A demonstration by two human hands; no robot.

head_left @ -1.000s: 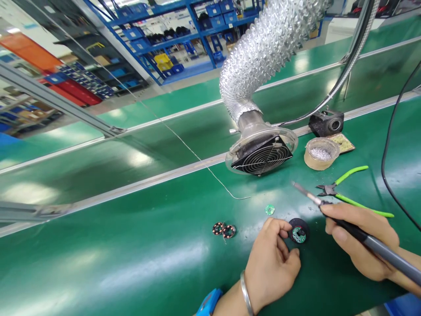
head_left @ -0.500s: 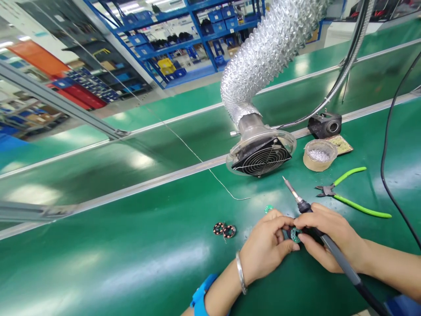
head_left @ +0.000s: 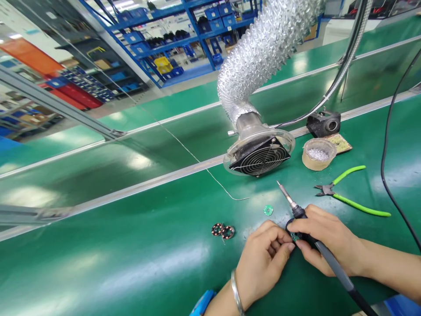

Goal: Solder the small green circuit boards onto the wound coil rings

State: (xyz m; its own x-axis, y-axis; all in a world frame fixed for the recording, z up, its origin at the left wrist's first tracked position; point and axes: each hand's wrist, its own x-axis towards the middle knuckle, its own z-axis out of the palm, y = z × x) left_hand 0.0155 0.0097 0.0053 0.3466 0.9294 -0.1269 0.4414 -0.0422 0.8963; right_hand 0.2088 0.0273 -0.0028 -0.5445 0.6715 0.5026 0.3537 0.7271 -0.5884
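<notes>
Both hands meet over the green surface (head_left: pixel 131 272), low and right of centre in the head view, around a small round black part (head_left: pixel 289 224) with a green circuit board (head_left: pixel 294 236) set in it. The left hand (head_left: pixel 265 256) has its thumb and forefinger clamped on the near-left edge of that part, the other fingers curled behind; a silver bangle (head_left: pixel 235 289) circles the wrist, with a blue band (head_left: pixel 203 303) further up the arm. The right hand (head_left: pixel 325 241) is closed on a soldering iron (head_left: pixel 333 262), while its thumb and forefinger also reach the right side of the round part; how firmly they grip it cannot be told, since they cover much of it. The iron's bare metal tip points away from the part, toward a fume-extractor fan (head_left: pixel 261 160) below a crinkled silver duct (head_left: pixel 259 57). Just beyond the left hand lies a loose round green board (head_left: pixel 268 210), and to its left two copper-wound stator rings (head_left: pixel 222 231) touch each other. Green-handled diagonal cutters (head_left: pixel 328 189) lie spread beyond the right hand. Farther back stand a tub (head_left: pixel 314 164) of silvery bits, a flat sponge tray (head_left: pixel 342 145) and a black iron holder (head_left: pixel 324 124), close together.
</notes>
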